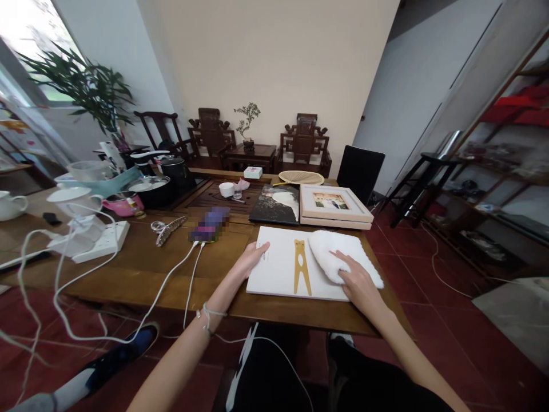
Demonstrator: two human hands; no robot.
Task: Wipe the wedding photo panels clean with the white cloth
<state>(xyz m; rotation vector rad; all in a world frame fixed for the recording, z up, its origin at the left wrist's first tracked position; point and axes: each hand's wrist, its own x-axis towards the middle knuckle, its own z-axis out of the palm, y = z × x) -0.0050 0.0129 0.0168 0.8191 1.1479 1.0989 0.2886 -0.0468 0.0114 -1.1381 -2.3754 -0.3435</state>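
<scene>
On the near part of the wooden table lies a flat white board (277, 277). My left hand (254, 258) grips its left edge, thumb on top and the other fingers largely hidden. A yellow clothes-peg-shaped figure (302, 269) with a cat-like head is on the middle of the board. To its right, a fluffy white cloth (330, 252) covers the board's right side and reaches past its edge. My right hand (355, 280) is closed on the cloth's near part, with one finger stretched over it.
Behind the board are a dark photo panel (274, 204) and a stack of light-framed pictures (335, 206). Left of it lie a phone (209, 224) with charging cables, a hair claw clip (167, 230) and a white power strip (103, 241). A woven fan (301, 178) lies farther back.
</scene>
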